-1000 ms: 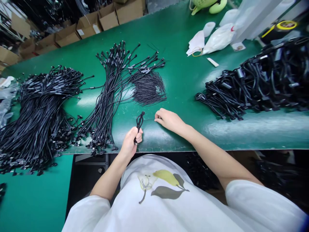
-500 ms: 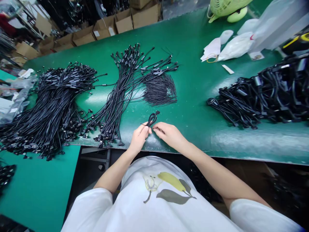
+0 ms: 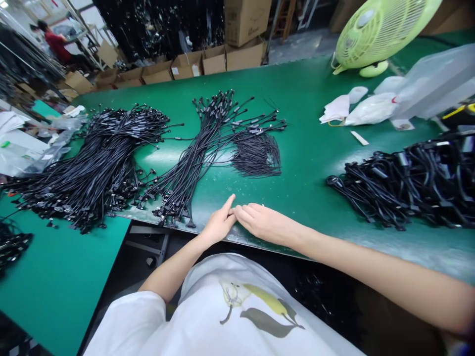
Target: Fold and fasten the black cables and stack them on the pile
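Observation:
Close to the front edge of the green table, my two hands meet. My left hand (image 3: 219, 223) has one finger stretched forward and apart from the others; its fingertips reach the right hand's fingers. My right hand (image 3: 261, 222) is curled with the fingers pressed together, palm down, hiding whatever is inside. A tiny bright spot shows just beyond its knuckles, too small to name. The coiled black cable is not visible now. Beyond my hands lie a pile of short black ties (image 3: 257, 155) and a bundle of straight black cables (image 3: 200, 148) with connectors at both ends.
A larger cable heap (image 3: 107, 153) is at left, and coiled cables (image 3: 419, 178) are heaped at right. A green fan (image 3: 382, 34), white plastic bags (image 3: 374, 109) and a small white strip (image 3: 359, 138) are farther back. Cardboard boxes (image 3: 158, 71) line the far edge. Someone in red (image 3: 55, 44) sits far left.
The coiled cable between my hands has gone out of sight. My right hand has closed over and moved against my left hand. The view has tilted up, showing more of the fan and background.

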Demonstrator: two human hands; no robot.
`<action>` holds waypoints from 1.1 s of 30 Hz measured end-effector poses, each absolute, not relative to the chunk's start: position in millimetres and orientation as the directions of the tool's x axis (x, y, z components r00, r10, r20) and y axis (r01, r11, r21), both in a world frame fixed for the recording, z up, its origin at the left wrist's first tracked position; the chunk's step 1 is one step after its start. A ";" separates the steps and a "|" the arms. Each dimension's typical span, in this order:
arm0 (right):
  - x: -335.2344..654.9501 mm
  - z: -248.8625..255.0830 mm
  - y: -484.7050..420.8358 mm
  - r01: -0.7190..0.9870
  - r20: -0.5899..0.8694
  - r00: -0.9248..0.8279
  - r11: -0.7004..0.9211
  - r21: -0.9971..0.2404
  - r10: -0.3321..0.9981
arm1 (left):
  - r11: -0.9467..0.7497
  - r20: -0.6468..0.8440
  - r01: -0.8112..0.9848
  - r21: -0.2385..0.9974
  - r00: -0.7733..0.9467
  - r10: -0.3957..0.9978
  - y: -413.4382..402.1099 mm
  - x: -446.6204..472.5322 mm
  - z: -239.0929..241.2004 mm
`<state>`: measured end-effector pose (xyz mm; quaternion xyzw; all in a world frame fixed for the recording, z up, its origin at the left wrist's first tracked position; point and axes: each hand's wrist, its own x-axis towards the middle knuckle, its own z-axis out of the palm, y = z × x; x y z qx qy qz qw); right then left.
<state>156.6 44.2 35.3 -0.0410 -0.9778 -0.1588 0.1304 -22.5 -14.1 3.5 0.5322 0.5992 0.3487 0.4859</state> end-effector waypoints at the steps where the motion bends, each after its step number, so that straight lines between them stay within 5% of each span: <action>1: 156.3 36.1 43.4 0.116 0.245 -0.969 0.941 0.318 0.036 | 0.201 -0.227 0.310 0.929 0.049 0.973 -14.4 -20.9 1.9; 7: 153.1 30.8 30.3 0.131 0.103 -0.989 0.940 0.315 0.104 | 0.230 -0.287 0.358 0.905 0.114 0.951 -17.8 -6.6 -4.7; 14: 148.0 15.1 29.3 0.453 -0.099 -0.885 0.891 0.046 0.455 | 0.266 -0.346 0.397 0.878 0.143 0.927 -16.6 0.1 -7.8; 17: 143.5 20.2 44.3 0.635 -0.162 -0.768 0.770 -0.060 0.620 | 0.305 -0.337 0.229 0.924 0.116 0.935 -10.9 10.3 -3.4; 20: 138.7 27.6 59.8 0.745 -0.061 -0.647 0.613 -0.262 0.760 | 0.306 -0.312 -0.090 0.948 -0.060 0.948 2.2 19.9 6.2; 23: 135.9 28.0 63.3 0.602 0.042 -0.522 0.403 -0.690 0.852 | 0.152 -0.199 -0.301 0.941 -0.131 0.971 16.1 17.2 15.9; 25: 135.8 22.6 59.2 0.376 -0.041 -0.493 0.170 -0.911 0.869 | 0.092 -0.128 -0.322 0.942 -0.093 0.987 19.7 8.7 19.9; 29: 143.1 9.5 54.2 0.180 -0.293 -0.609 -0.232 -0.956 0.737 | 0.002 -0.010 -0.201 0.980 -0.040 0.999 10.0 -9.1 22.7; 33: 159.4 14.4 56.6 0.233 -0.147 -0.516 -0.027 -0.972 0.844 | -0.111 0.094 0.154 0.982 0.110 0.989 -0.9 -15.9 19.3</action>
